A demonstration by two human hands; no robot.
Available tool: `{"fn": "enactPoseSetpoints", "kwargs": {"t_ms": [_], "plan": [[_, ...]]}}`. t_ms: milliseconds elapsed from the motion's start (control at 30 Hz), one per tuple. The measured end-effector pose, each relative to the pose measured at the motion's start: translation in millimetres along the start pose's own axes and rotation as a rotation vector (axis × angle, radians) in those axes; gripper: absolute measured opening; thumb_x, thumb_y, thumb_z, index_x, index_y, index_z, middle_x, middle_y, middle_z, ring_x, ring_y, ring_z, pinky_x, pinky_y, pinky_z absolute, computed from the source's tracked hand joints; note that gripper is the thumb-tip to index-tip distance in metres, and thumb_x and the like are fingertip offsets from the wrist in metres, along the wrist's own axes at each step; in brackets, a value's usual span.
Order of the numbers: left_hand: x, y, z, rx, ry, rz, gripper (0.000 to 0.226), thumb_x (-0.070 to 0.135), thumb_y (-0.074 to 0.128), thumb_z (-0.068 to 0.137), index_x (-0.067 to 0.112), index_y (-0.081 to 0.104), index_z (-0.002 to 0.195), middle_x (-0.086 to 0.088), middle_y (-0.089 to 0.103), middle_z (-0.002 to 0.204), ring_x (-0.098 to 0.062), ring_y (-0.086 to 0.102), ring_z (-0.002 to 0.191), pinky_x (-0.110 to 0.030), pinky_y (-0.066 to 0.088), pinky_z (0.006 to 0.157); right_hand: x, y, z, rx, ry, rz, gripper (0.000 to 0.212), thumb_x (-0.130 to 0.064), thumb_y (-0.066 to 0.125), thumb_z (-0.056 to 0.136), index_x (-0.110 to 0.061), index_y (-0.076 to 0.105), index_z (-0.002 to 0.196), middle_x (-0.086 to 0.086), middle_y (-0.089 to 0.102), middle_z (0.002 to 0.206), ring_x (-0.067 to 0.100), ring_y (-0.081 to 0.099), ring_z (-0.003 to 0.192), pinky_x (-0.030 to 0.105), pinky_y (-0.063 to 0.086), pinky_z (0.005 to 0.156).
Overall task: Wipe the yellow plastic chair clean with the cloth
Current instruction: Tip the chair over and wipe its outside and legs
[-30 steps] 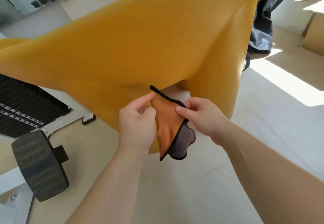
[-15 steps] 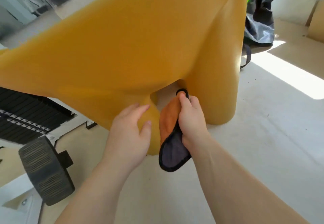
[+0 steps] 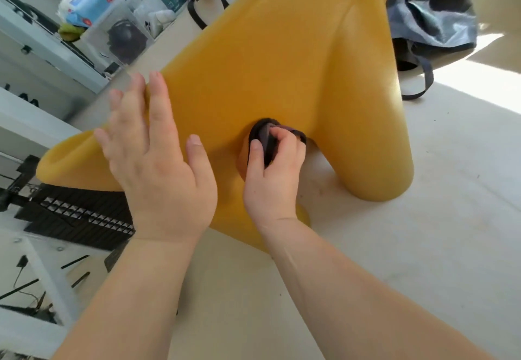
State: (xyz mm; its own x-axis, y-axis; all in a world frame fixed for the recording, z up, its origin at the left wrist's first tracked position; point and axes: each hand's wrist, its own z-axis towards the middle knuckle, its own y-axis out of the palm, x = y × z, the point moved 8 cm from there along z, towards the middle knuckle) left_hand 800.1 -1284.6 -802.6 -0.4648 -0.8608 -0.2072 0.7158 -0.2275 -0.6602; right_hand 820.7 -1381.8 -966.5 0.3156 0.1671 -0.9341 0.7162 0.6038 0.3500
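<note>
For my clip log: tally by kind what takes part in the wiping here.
yellow plastic chair: 1
cloth: 1
hands: 2, left hand flat on the chair, right hand gripping the cloth
total: 4

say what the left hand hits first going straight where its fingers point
The left hand lies on the yellow chair; past its edge the way looks free until the white shelf, depth unclear.
</note>
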Motion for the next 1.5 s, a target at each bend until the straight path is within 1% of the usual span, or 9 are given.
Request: {"fn": "enactPoseSetpoints", "kwargs": {"t_ms": [167,333,567,700,767,1000,1233,1400,1500], "plan": [[-5.0,5.0,-0.7,0.031,0.033,-0.026,0.075,0.008,0.059,0.088,0.003,0.027,0.156,-0.021,0.03,0.159,-0.042,0.024,0.149,-0.065,0.017,0.117,11.1,-10.8,31.6,0.152,0.044,-0.015,0.006,-0.016,0.052,0.104,-0.01,0.05,0.105,0.008,0.047,0.111,-0.016,0.043,0.09,0.004,0.036,0.076],[-0.3,9.6,-1.7,0.085,0.005,-0.059,0.083,-0.001,0.06,0.077,0.0,0.03,0.155,-0.024,0.031,0.157,-0.042,0.025,0.148,-0.068,0.013,0.117,83.3,-11.1,51.1,0.267,0.571,0.195,0.017,-0.032,0.035,0.108,-0.02,0.047,0.112,0.008,0.057,0.113,0.027,0.061,0.098,0.049,0.054,0.087],[2.1,9.3,-2.2,0.241,-0.066,-0.059,0.088,-0.014,0.059,0.068,0.003,0.038,0.152,-0.02,0.04,0.153,-0.04,0.031,0.146,-0.052,0.003,0.122,1.7,22.8,7.7,0.186,0.117,0.165,0.015,-0.017,0.042,0.107,-0.02,0.04,0.093,0.008,0.05,0.098,0.011,0.044,0.082,0.013,0.037,0.075],[3.8,8.3,-2.4,0.235,-0.065,-0.049,0.088,-0.014,0.06,0.069,0.003,0.038,0.152,-0.02,0.04,0.152,-0.039,0.033,0.145,-0.05,0.002,0.122,51.5,-9.6,49.2,0.375,0.369,0.186,0.018,-0.036,0.034,0.107,-0.021,0.043,0.103,0.005,0.055,0.102,0.025,0.057,0.089,0.049,0.053,0.086],[5.6,8.0,-1.5,0.239,-0.08,-0.063,0.089,-0.014,0.061,0.067,0.003,0.038,0.152,-0.021,0.041,0.151,-0.04,0.034,0.144,-0.048,0.001,0.121,69.8,-15.6,58.9,0.388,0.466,0.209,0.018,-0.033,0.034,0.109,-0.018,0.043,0.104,0.001,0.053,0.098,0.022,0.056,0.085,0.052,0.053,0.085],[7.2,10.7,1.3,0.247,-0.102,-0.07,0.091,-0.012,0.065,0.066,0.001,0.037,0.152,-0.023,0.041,0.151,-0.044,0.033,0.143,-0.05,0.001,0.12,2.4,30.7,-0.2,0.136,0.017,0.137,0.01,-0.026,0.039,0.099,-0.027,0.038,0.089,0.006,0.048,0.095,0.006,0.042,0.08,0.013,0.036,0.076],[-1.0,15.7,-6.7,0.111,0.001,-0.088,0.09,-0.009,0.055,0.071,0.0,0.025,0.155,-0.024,0.023,0.162,-0.042,0.014,0.152,-0.059,0.004,0.122,107.1,21.0,25.3,0.18,0.788,0.216,0.018,-0.033,0.03,0.109,-0.022,0.043,0.107,0.004,0.057,0.101,0.03,0.061,0.099,0.054,0.051,0.097],[-44.0,11.1,-26.5,0.094,-0.003,-0.049,0.08,-0.001,0.053,0.076,-0.001,0.031,0.153,-0.037,0.024,0.156,-0.056,0.024,0.144,-0.071,0.021,0.112,54.0,59.4,-17.6,0.127,0.621,0.313,0.025,-0.025,0.033,0.11,-0.022,0.034,0.084,-0.001,0.04,0.086,0.016,0.038,0.074,0.03,0.035,0.072],[-66.4,15.0,-33.8,0.051,-0.033,-0.046,0.08,0.004,0.051,0.078,-0.001,0.025,0.153,-0.041,0.02,0.155,-0.06,0.024,0.141,-0.072,0.026,0.107,51.3,77.5,-39.8,0.094,0.695,0.354,0.019,-0.028,0.032,0.11,-0.024,0.039,0.093,0.002,0.049,0.098,0.02,0.048,0.087,0.033,0.04,0.082]]}}
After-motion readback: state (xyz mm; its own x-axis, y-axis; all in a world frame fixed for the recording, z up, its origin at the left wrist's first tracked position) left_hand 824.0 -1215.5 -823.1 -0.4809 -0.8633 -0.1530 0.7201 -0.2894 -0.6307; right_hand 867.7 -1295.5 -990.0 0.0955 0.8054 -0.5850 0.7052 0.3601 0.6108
